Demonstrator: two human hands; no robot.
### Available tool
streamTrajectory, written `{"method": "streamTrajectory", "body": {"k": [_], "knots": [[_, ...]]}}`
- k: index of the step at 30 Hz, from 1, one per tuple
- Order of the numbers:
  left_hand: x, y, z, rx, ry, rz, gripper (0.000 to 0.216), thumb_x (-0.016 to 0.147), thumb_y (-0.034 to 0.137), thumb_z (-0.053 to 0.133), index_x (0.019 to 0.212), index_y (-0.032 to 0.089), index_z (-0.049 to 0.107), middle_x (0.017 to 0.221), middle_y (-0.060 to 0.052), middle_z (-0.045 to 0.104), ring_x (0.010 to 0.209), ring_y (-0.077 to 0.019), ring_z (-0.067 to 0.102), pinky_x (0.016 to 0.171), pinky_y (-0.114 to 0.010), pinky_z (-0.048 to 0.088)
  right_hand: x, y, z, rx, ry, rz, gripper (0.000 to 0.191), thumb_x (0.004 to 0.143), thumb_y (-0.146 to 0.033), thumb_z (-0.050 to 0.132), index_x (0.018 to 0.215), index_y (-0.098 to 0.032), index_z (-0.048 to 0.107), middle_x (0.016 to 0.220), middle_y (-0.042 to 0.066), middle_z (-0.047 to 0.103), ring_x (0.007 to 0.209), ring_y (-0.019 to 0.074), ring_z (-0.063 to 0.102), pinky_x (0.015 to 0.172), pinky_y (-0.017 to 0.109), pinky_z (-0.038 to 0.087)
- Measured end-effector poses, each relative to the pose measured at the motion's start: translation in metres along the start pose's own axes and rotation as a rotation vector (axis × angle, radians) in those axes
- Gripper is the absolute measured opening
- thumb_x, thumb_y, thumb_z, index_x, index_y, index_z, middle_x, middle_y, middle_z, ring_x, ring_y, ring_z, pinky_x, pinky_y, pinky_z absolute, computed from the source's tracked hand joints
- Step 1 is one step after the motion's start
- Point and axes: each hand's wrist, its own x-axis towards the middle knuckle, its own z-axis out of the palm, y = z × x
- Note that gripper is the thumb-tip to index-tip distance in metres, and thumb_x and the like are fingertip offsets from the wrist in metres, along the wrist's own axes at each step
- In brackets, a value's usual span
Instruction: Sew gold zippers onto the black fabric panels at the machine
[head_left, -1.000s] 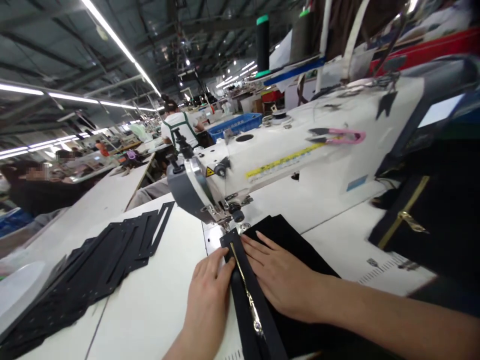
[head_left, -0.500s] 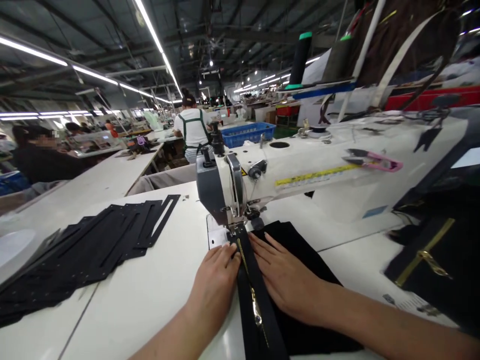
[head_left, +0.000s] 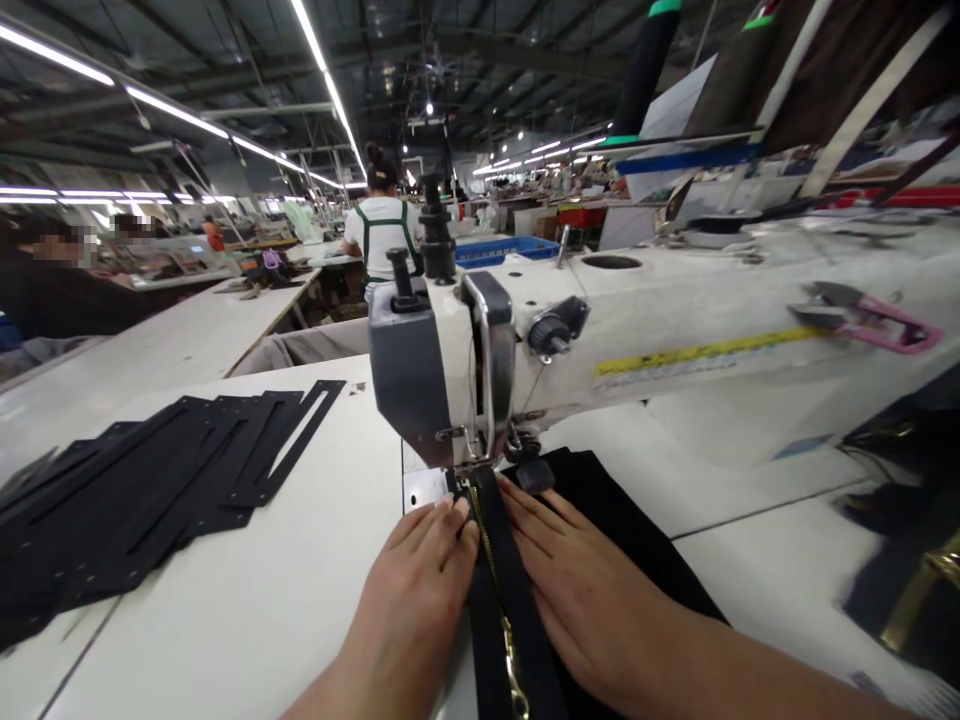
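A black fabric strip with a gold-toothed zipper (head_left: 486, 545) runs toward me from under the presser foot of a white sewing machine (head_left: 480, 380). Its gold zipper pull (head_left: 514, 670) hangs at the near end. My left hand (head_left: 420, 590) is closed at the strip's left edge, fingers bunched close to the foot. Flat along the right edge lies my right hand (head_left: 585, 590), fingers stretched out and pointing at the needle area, over a larger black fabric panel (head_left: 637, 530). The needle tip is hidden by the foot and machine head.
Several black pieces with slots (head_left: 172, 480) lie fanned out on the white table (head_left: 300, 600) at left. Pink-handled thread snips (head_left: 870, 315) rest on the machine arm above a yellow measuring tape (head_left: 705, 350). Another black piece with gold zipper (head_left: 915, 590) is at right. Co-workers sit and stand beyond.
My view has moved closer to the machine, which now looks larger. Both hands stay beside the zipper strip, near the foot; the zipper pull appears lower in view.
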Motion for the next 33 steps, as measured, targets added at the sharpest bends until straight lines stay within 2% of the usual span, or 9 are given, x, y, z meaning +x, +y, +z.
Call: {"method": "streamTrajectory", "body": {"k": [4,10,22,26,30,33], "knots": [[0.0,0.001,-0.001,-0.027,-0.017,-0.011,0.028,0.087,0.007,0.033,0.098,0.01,0.059,0.104,-0.013,0.064,0.099,-0.0216,0.059,0.083,-0.037,0.051,-0.001,0.001,0.003,-0.015,-0.015,0.002,0.054,0.081,-0.01,0.037,0.134,-0.01,0.033,0.138,0.014,0.035,0.129,0.0239,0.026,0.106,0.048,0.022],[0.002,0.001,-0.006,-0.037,-0.063,0.0,0.028,0.086,0.006,0.034,0.1,0.009,0.058,0.106,-0.015,0.062,0.099,-0.0221,0.058,0.082,-0.039,0.051,-0.002,0.001,0.003,-0.005,0.025,0.005,0.05,0.083,-0.012,0.035,0.133,-0.012,0.034,0.142,0.01,0.028,0.132,0.0212,0.017,0.108,0.045,0.02],[0.004,-0.003,-0.004,-0.099,-0.06,-0.033,0.019,0.085,0.008,0.04,0.094,0.012,0.057,0.093,-0.011,0.06,0.089,-0.0211,0.058,0.08,-0.038,0.051,0.001,-0.001,0.008,0.035,0.102,0.032,0.048,0.083,-0.013,0.039,0.131,-0.012,0.039,0.136,0.013,0.038,0.128,0.0219,0.029,0.106,0.046,0.022],[0.007,-0.005,-0.003,-0.109,-0.099,-0.084,0.016,0.082,0.007,0.046,0.092,0.014,0.057,0.09,-0.009,0.058,0.085,-0.0211,0.056,0.077,-0.037,0.051,0.008,0.006,0.007,0.05,0.102,0.009,0.049,0.083,-0.013,0.041,0.131,-0.012,0.038,0.135,0.014,0.039,0.127,0.0228,0.031,0.105,0.046,0.024],[0.009,-0.009,-0.001,-0.107,-0.131,-0.118,0.015,0.082,0.007,0.045,0.086,0.015,0.057,0.086,-0.008,0.056,0.081,-0.0206,0.055,0.076,-0.038,0.05,0.005,0.013,0.001,0.066,0.123,-0.017,0.047,0.082,-0.01,0.038,0.129,-0.012,0.041,0.129,0.015,0.046,0.124,0.0228,0.037,0.103,0.047,0.027],[0.007,-0.01,-0.001,-0.112,-0.125,-0.129,0.017,0.08,0.005,0.045,0.084,0.016,0.058,0.085,-0.007,0.056,0.078,-0.0193,0.056,0.074,-0.037,0.051,-0.013,0.001,-0.005,0.091,0.204,-0.03,0.039,0.08,-0.012,0.042,0.118,-0.015,0.052,0.12,0.013,0.054,0.114,0.0223,0.046,0.099,0.046,0.034]]}}
